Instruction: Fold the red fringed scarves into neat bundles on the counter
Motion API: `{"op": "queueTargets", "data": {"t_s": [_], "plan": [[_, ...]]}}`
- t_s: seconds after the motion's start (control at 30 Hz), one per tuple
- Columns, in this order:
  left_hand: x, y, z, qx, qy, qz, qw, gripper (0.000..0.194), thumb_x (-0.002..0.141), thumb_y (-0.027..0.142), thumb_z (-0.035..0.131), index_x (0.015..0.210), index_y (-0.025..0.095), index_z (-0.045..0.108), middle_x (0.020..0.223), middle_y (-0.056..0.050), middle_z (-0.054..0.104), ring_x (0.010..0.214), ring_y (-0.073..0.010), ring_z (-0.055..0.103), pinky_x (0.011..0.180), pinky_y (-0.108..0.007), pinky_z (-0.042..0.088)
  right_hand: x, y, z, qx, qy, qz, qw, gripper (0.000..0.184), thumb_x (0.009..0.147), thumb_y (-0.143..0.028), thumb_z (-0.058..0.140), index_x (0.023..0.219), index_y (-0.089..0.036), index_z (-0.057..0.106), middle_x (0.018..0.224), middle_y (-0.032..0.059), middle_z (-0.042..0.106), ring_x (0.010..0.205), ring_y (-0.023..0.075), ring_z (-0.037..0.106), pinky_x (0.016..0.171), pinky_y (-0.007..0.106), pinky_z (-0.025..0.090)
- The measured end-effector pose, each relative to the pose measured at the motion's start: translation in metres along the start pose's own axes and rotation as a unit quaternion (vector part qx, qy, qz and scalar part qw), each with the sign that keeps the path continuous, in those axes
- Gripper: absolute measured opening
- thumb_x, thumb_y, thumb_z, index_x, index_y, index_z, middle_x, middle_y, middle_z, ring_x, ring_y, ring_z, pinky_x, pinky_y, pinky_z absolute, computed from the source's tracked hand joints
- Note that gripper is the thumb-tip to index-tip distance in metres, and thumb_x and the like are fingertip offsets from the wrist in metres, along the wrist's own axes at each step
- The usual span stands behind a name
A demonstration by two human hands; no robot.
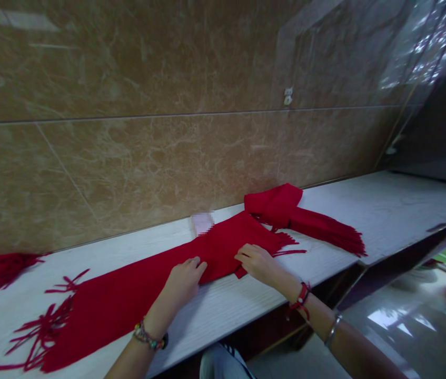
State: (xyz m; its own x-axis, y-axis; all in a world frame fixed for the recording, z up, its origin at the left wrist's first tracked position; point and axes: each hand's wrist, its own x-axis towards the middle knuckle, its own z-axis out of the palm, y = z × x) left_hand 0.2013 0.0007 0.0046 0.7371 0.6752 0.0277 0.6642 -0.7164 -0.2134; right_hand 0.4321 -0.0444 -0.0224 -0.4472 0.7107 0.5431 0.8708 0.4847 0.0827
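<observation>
From where I sit at the feed, the red scarf (128,295) lies stretched along the white table (207,321), one fringed end at the near left, the other at the far right, just beside a second, bundled red scarf (274,205). My left hand (186,279) rests on the cloth by its near edge, thumb and forefinger slightly apart; my right hand (256,263) is curled, fingertips drawn together on the cloth near the right end. I can't tell whether either one has fabric pinched. Below the right fingers a small corner of cloth juts out towards the near side.

I judge this scarf light, soft and limp, unlikely to break but quick to crease or slide on the smooth top. I'd take hold along the near edge, a pinch at two well-spaced points, with palms flat for smoothing. The fringe looks tangle-prone, so I'd grip the woven part.
</observation>
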Motion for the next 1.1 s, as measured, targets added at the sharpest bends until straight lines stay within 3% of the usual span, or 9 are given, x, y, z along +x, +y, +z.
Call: {"op": "queueTargets", "data": {"t_s": [0.1, 0.27, 0.43, 0.57, 0.63, 0.7, 0.83, 0.97, 1.1], "plan": [[-0.008, -0.008, -0.001, 0.018, -0.031, -0.041, 0.999, 0.043, 0.074, -0.001, 0.037, 0.11, 0.016, 0.053, 0.111, -0.014, 0.055, 0.099, -0.0236, 0.055, 0.076, -0.034, 0.049, -0.002, 0.011, -0.008, -0.007, 0.001, -0.005, 1.0, 0.017, 0.083, -0.011, 0.045, 0.086, -0.016, 0.062, 0.08, 0.0055, 0.06, 0.076, 0.0165, 0.052, 0.068, 0.029, 0.043], [-0.029, -0.015, -0.013, 0.033, -0.013, -0.078, 0.996, 0.044, 0.078, 0.001, 0.034, 0.114, 0.019, 0.052, 0.117, -0.014, 0.051, 0.103, -0.0234, 0.053, 0.079, -0.034, 0.048, -0.007, 0.031, -0.02, 0.016, 0.067, -0.036, 0.997, 0.022, 0.086, -0.013, 0.04, 0.09, -0.014, 0.061, 0.085, 0.0075, 0.061, 0.079, 0.0166, 0.052, 0.072, 0.03, 0.044], [-0.05, -0.004, 0.0, -0.014, -0.076, -0.069, 0.995, 0.05, 0.077, 0.0, 0.035, 0.12, 0.022, 0.049, 0.121, -0.011, 0.05, 0.107, -0.0209, 0.051, 0.087, -0.033, 0.044, -0.028, 0.027, -0.011, 0.032, 0.009, -0.051, 0.998, 0.022, 0.085, -0.011, 0.041, 0.087, -0.016, 0.062, 0.083, 0.0069, 0.061, 0.079, 0.0155, 0.054, 0.073, 0.03, 0.044], [-0.053, -0.021, -0.002, -0.123, -0.087, -0.062, 0.987, 0.045, 0.082, 0.034, 0.044, 0.125, 0.022, 0.043, 0.123, -0.011, 0.047, 0.11, -0.0233, 0.048, 0.091, -0.036, 0.04, -0.029, 0.023, -0.015, 0.073, -0.012, -0.022, 0.997, 0.018, 0.083, -0.015, 0.045, 0.088, -0.017, 0.062, 0.085, 0.0063, 0.062, 0.082, 0.0157, 0.054, 0.077, 0.031, 0.044], [-0.049, -0.035, -0.002, -0.169, -0.067, -0.068, 0.981, 0.05, 0.083, 0.047, 0.037, 0.127, 0.023, 0.04, 0.128, -0.01, 0.043, 0.115, -0.023, 0.042, 0.094, -0.038, 0.037, -0.016, 0.027, -0.018, 0.097, 0.004, 0.0, 0.995, 0.018, 0.084, -0.02, 0.046, 0.093, -0.017, 0.061, 0.09, 0.0063, 0.062, 0.088, 0.0163, 0.054, 0.081, 0.033, 0.043], [-0.042, -0.046, 0.005, -0.171, -0.043, -0.129, 0.976, 0.051, 0.085, 0.048, 0.028, 0.129, 0.024, 0.036, 0.136, -0.01, 0.033, 0.122, -0.0253, 0.033, 0.096, -0.045, 0.032, 0.004, 0.034, -0.018, 0.104, 0.021, 0.028, 0.994, 0.023, 0.085, -0.025, 0.045, 0.102, -0.016, 0.058, 0.101, 0.0078, 0.06, 0.097, 0.0174, 0.051, 0.087, 0.035, 0.04], [-0.036, -0.056, 0.032, -0.118, -0.042, -0.265, 0.956, 0.056, 0.084, 0.051, 0.023, 0.134, 0.027, 0.027, 0.142, -0.013, 0.021, 0.126, -0.0372, 0.021, 0.087, -0.064, 0.027, 0.038, 0.052, 0.002, 0.067, -0.014, 0.083, 0.994, 0.043, 0.086, -0.037, 0.041, 0.123, -0.016, 0.044, 0.127, 0.0124, 0.046, 0.118, 0.0232, 0.036, 0.097, 0.044, 0.031], [-0.052, -0.07, 0.044, -0.055, -0.038, -0.279, 0.958, 0.059, 0.076, 0.061, 0.031, 0.13, 0.036, 0.033, 0.138, -0.009, 0.032, 0.125, -0.0432, 0.018, 0.083, -0.072, 0.018, 0.041, 0.063, 0.031, 0.025, -0.129, 0.12, 0.984, 0.048, 0.088, -0.044, 0.032, 0.13, -0.023, 0.036, 0.135, 0.0104, 0.037, 0.124, 0.0287, 0.028, 0.096, 0.053, 0.025], [-0.079, -0.089, 0.039, -0.04, -0.046, -0.298, 0.953, 0.057, 0.069, 0.064, 0.04, 0.123, 0.044, 0.04, 0.132, -0.001, 0.042, 0.126, -0.044, 0.013, 0.088, -0.071, 0.01, 0.031, 0.068, 0.046, 0.003, -0.14, 0.138, 0.981, 0.049, 0.088, -0.046, 0.028, 0.132, -0.024, 0.034, 0.137, 0.0096, 0.034, 0.126, 0.0277, 0.025, 0.098, 0.051, 0.022]]}}
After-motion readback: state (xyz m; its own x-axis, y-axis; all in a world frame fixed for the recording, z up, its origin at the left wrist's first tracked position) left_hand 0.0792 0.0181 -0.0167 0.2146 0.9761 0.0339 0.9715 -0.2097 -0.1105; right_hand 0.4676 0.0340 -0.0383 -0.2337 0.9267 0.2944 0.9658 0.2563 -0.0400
